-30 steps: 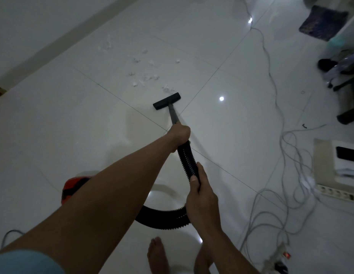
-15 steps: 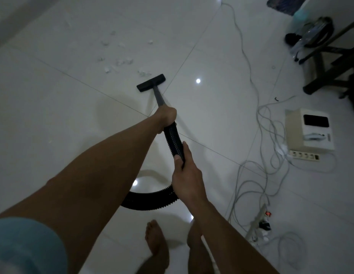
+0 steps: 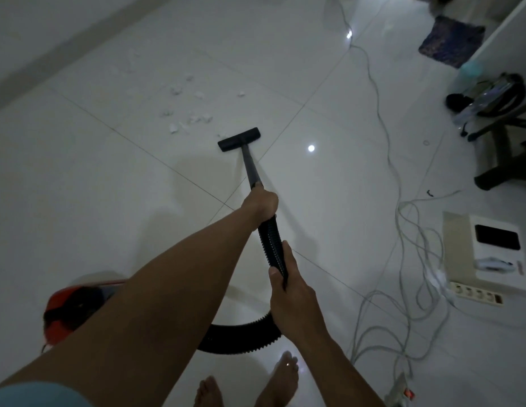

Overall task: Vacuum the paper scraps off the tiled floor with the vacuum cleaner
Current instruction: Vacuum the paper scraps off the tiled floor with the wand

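Nearest, just ahead of the person's bare feet [image 3: 210, 392], the red vacuum cleaner [image 3: 65, 309] sits on the tiled floor [image 3: 79, 186], half hidden by the left forearm. Its black ribbed hose [image 3: 241, 336] loops round in front of the feet and rises to the hands. The right hand [image 3: 291, 301] grips the hose, fingers [image 3: 286, 255] wrapped round it and thumb on the ribs. Higher up, the left hand [image 3: 260, 202] is closed round the top of the stiff wand [image 3: 250, 168], where it meets the hose. The wand slopes down to the flat black nozzle [image 3: 239, 139], which rests on the floor beside a crossing of tile joints. Just past the nozzle's left end the paper scraps [image 3: 191, 118] lie scattered, thinning toward the floor's far-left edge under the wall [image 3: 35, 30]. The scraps look light and crumpled, likely to skid if shoved rather than sucked. The hose is soft and would buckle, so steering belongs at the rigid wand, and the glossy tiles should let the body trail easily. Along the floor's right side a tangle of pale cables [image 3: 423, 254] spreads beside a power strip [image 3: 476, 295] and a white box [image 3: 488, 251]. Beyond them stand dark furniture legs [image 3: 504, 154], with a dark mat [image 3: 451, 41] at the far-right corner. All of these lie well apart from the scraps, though the cables could snag a foot or the hose.
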